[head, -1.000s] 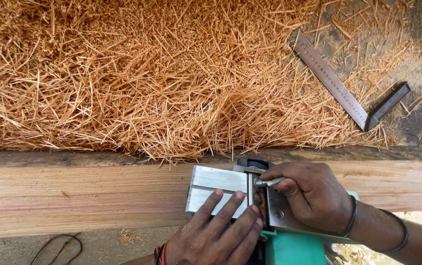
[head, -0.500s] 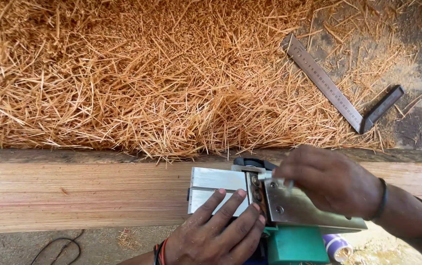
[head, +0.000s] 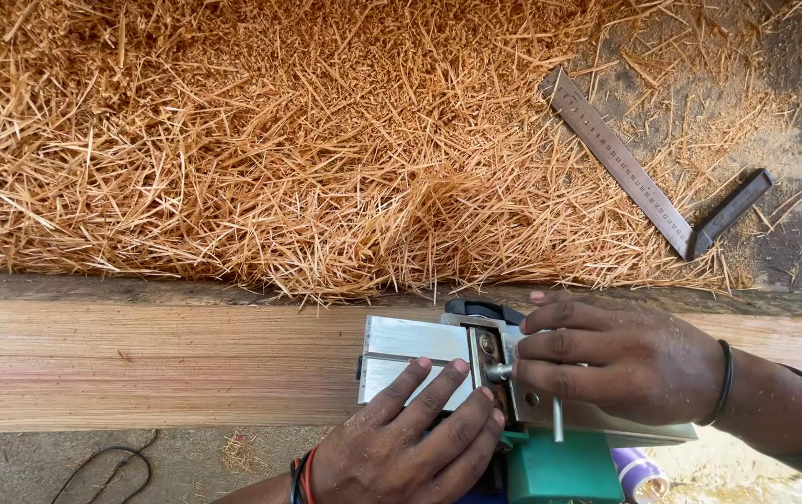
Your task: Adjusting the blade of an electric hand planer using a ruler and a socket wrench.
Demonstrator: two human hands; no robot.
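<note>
Electric planer (head: 476, 383) lies upside down on the wooden plank (head: 140, 350), metal sole facing up, green body (head: 560, 467) hanging off the near edge. Left hand (head: 410, 439) flat on the front sole plate, fingers spread, pressing, not gripping. Right hand (head: 606, 359) clenched around a small metal T-handle wrench (head: 550, 401), tip sitting at the blade drum slot in the middle of the sole. Big pile of wood shavings (head: 280, 140) beyond the plank, touching its far edge. Steel try square (head: 644, 182) lies on the ground right of the pile, well apart from the hands. Black cable (head: 107, 467) on the ground, near left.
</note>
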